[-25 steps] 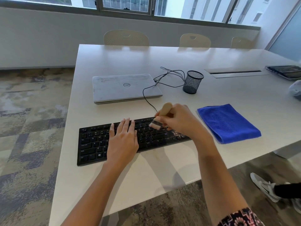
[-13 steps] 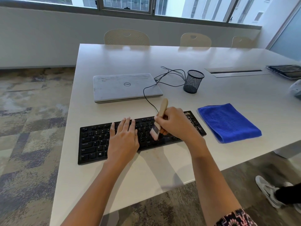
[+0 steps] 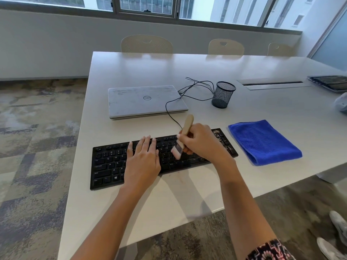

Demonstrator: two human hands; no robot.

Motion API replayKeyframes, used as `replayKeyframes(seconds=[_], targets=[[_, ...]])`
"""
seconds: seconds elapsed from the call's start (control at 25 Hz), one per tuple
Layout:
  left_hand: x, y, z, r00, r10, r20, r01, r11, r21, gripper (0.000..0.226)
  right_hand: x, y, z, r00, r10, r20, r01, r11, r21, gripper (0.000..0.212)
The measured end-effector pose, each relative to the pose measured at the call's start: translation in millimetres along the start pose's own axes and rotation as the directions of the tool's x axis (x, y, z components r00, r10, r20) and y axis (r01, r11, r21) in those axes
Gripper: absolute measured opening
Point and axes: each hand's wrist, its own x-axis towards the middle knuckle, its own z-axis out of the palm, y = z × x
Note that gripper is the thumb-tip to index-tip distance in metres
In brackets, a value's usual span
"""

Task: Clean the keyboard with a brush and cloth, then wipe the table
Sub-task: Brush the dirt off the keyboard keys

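Observation:
A black keyboard (image 3: 109, 164) lies near the front edge of the white table (image 3: 169, 72). My left hand (image 3: 142, 162) rests flat on its middle keys, fingers straight. My right hand (image 3: 203, 143) grips a wooden-handled brush (image 3: 187, 124), handle pointing up and away, pale bristles (image 3: 176, 152) down on the keys right of centre. Light crumbs or dust (image 3: 222, 139) speckle the keyboard's right end. A folded blue cloth (image 3: 262, 143) lies on the table just right of the keyboard.
A closed grey laptop (image 3: 144, 101) sits behind the keyboard, with a black cable (image 3: 172, 113) looping past a black mesh cup (image 3: 223, 94). A cable slot (image 3: 272, 83) and a dark tray (image 3: 330, 81) lie far right. Chairs (image 3: 146, 44) line the far side. Someone's shoes (image 3: 338, 222) are at lower right.
My right hand has swept the brush leftward from the keyboard's right part toward its middle, uncovering the dusty right end. My left hand has stayed flat on the keys.

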Motion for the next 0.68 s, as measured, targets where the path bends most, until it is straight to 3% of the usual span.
replayKeyframes(seconds=[0.08,0.16,0.32,0.4,0.52,0.68], targets=[[-0.3,0.0,-0.5,1.000,0.000,0.004,0.000,1.000,0.000,0.051,1.5,-0.5,8.2,0.996,-0.075,-0.056,0.073,0.997,-0.026,0.020],[0.4,0.6,-1.0,1.000,0.002,0.010,-0.002,1.000,-0.003,0.051,0.7,-0.3,12.3,0.998,-0.062,-0.017,0.063,0.998,0.014,0.021],[0.2,-0.1,0.3,1.000,-0.001,0.002,0.001,1.000,-0.005,0.051,-3.2,4.1,-3.6,0.963,0.132,0.236,-0.147,0.988,0.047,0.019],[-0.1,-0.2,0.3,1.000,-0.003,0.000,0.003,1.000,-0.002,0.050,-3.9,7.3,-13.3,0.959,0.180,0.219,-0.183,0.983,-0.003,0.018],[0.2,0.5,0.3,1.000,-0.002,0.002,0.002,1.000,-0.004,0.050,0.0,8.8,-15.6,0.996,0.070,0.052,-0.066,0.995,-0.074,0.018],[-0.2,0.1,-0.9,1.000,0.000,0.000,0.000,1.000,0.008,0.050,2.4,0.2,-0.2,0.990,-0.054,0.131,0.030,0.984,0.177,0.009]])
